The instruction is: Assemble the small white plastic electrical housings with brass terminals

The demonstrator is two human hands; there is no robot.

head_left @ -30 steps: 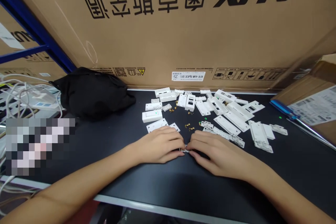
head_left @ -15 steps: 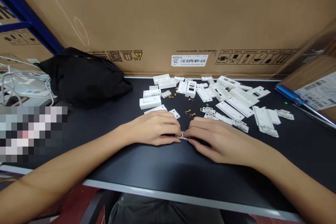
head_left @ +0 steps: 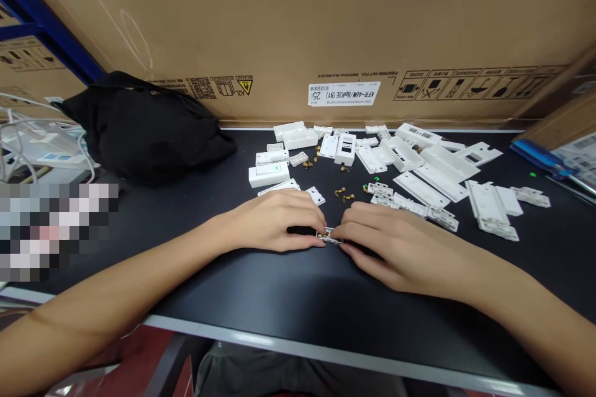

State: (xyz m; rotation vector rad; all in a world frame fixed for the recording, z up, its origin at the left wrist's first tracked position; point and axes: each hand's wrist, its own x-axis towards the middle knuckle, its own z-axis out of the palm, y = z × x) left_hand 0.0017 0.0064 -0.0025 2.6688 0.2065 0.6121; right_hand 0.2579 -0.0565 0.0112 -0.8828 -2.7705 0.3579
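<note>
My left hand [head_left: 274,221] and my right hand [head_left: 386,245] meet at the middle of the black bench top, with their fingertips pinching a small white-and-metal switch part [head_left: 328,236] from both sides. Its details are mostly hidden by my fingers. Just beyond my hands lie several small brass terminals [head_left: 343,194]. Many white plastic switch housings and cover plates [head_left: 421,189] are spread farther back, and the nearest white plate [head_left: 315,195] lies just past my left fingers.
A large cardboard box [head_left: 298,25] stands along the bench's far edge, and a black cloth bag [head_left: 144,133] sits at back left. White cables and a white power strip [head_left: 41,149] lie further left. A blue-edged tool [head_left: 540,158] lies at right, beside another carton.
The whole scene has shifted up in view as my head tilted down. My hands stay together around the small part, with no visible release.
</note>
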